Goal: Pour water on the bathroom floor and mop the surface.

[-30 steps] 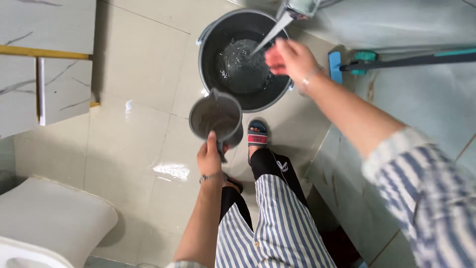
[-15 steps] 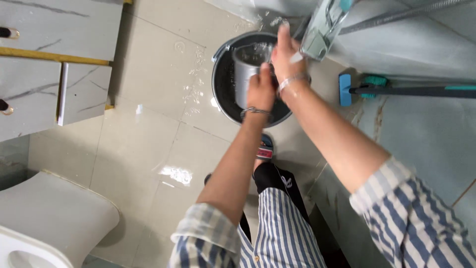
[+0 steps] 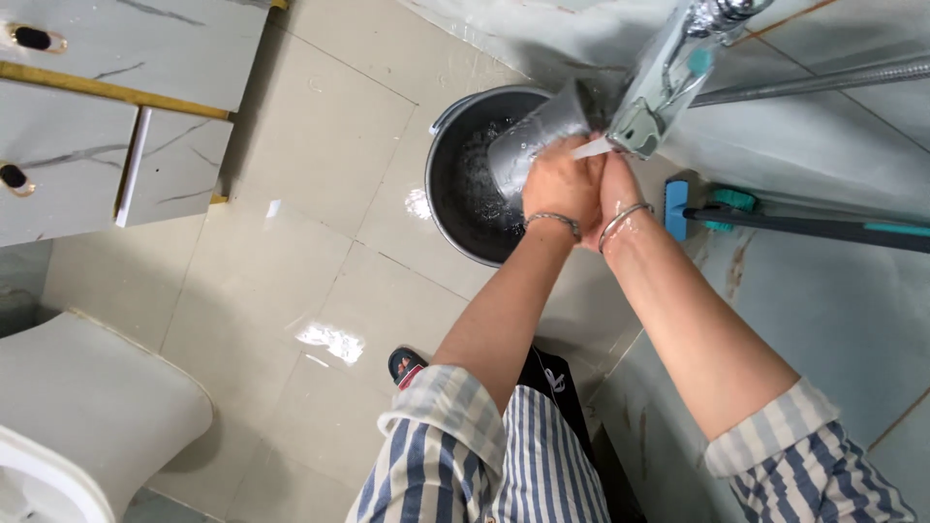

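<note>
My left hand (image 3: 559, 182) grips a grey plastic mug (image 3: 538, 136), tipped on its side over a dark bucket (image 3: 455, 208) of water on the wet floor. My right hand (image 3: 612, 184) presses against the left hand just under a metal wall tap (image 3: 664, 82), from which a thin stream of water falls onto the fingers. Whether the right hand touches the mug is hidden. Both wrists wear a thin bangle. My striped sleeves and trousers fill the bottom of the view.
A teal-headed mop (image 3: 775, 221) leans along the tiled wall on the right. A marble-patterned cabinet (image 3: 107, 107) with gold trim stands at the upper left, and a white toilet (image 3: 77, 416) at the lower left. The beige floor tiles (image 3: 320, 320) shine wet.
The left hand carried the mug from above the floor up to the tap and tipped it over the bucket. The right hand stayed at the tap and closed against the left.
</note>
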